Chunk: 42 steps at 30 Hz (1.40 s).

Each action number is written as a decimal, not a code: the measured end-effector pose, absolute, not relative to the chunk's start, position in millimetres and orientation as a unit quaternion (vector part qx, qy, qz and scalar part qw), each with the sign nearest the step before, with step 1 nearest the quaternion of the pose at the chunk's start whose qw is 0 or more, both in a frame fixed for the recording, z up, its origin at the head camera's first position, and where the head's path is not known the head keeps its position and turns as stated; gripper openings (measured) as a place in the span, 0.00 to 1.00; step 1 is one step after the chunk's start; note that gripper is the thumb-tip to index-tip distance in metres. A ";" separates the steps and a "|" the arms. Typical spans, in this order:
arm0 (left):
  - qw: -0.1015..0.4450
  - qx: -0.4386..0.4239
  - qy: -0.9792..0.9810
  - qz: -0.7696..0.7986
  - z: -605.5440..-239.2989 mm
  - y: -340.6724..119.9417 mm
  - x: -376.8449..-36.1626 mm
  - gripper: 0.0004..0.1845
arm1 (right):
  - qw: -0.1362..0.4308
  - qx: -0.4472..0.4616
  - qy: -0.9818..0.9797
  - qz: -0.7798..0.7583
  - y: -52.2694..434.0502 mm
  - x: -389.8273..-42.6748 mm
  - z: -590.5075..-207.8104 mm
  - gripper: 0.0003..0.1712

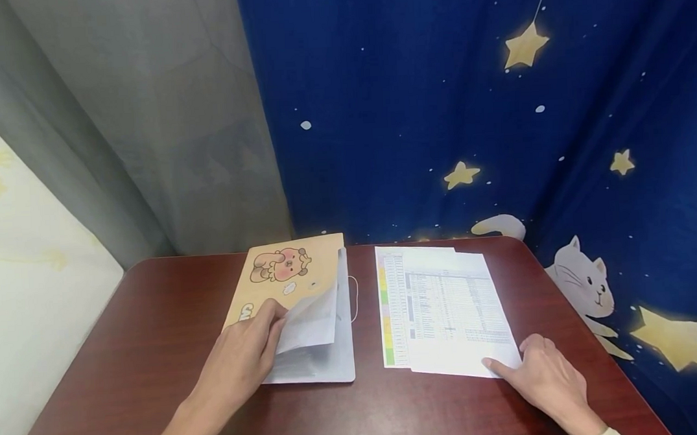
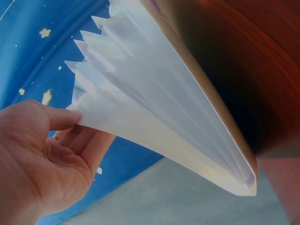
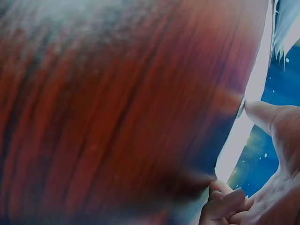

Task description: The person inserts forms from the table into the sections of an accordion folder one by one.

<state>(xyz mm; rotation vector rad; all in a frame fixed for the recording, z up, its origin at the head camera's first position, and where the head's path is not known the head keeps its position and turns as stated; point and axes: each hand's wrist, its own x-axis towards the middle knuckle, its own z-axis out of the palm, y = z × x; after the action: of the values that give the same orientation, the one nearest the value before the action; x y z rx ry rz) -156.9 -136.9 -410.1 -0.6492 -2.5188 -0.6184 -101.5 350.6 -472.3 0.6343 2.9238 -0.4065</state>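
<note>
Head view: the folder (image 1: pixel 296 304) lay on the table (image 1: pixel 155 330) ahead-left, long axis running away from me. My left hand (image 1: pixel 244 358) pinched its cover up, clear pockets fanned, nothing inside that I could see. Papers (image 1: pixel 446 307) sat just right of it; my right hand (image 1: pixel 551 377), fingers relaxed, touched their near corner.

On the table (image 1: pixel 155 330), the folder (image 1: pixel 293 291) lies left of the printed sheets (image 1: pixel 446 310).

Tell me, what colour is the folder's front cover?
Pale yellow-orange folder with a cartoon animal; head view.
</note>
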 end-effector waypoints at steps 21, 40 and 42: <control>0.237 -0.237 -0.914 -0.228 -412.5 -137.5 -156.7 0.11 | 0.035 0.171 0.973 -0.153 356.1 -96.6 -474.6 0.36; 0.236 -0.238 -0.914 -0.227 -414.6 -135.1 -155.4 0.10 | -0.061 0.176 0.960 -0.211 362.8 -98.7 -482.7 0.22; 0.237 -0.239 -0.914 -0.226 -415.2 -134.8 -155.0 0.10 | -0.063 0.178 0.955 -0.227 362.4 -99.2 -481.7 0.22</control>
<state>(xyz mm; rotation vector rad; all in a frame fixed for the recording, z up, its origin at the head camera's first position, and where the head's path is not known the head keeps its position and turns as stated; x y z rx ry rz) -155.0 -134.8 -415.2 -0.6548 -2.5060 -0.6203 -99.2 362.4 -481.7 0.5824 3.1287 -0.7449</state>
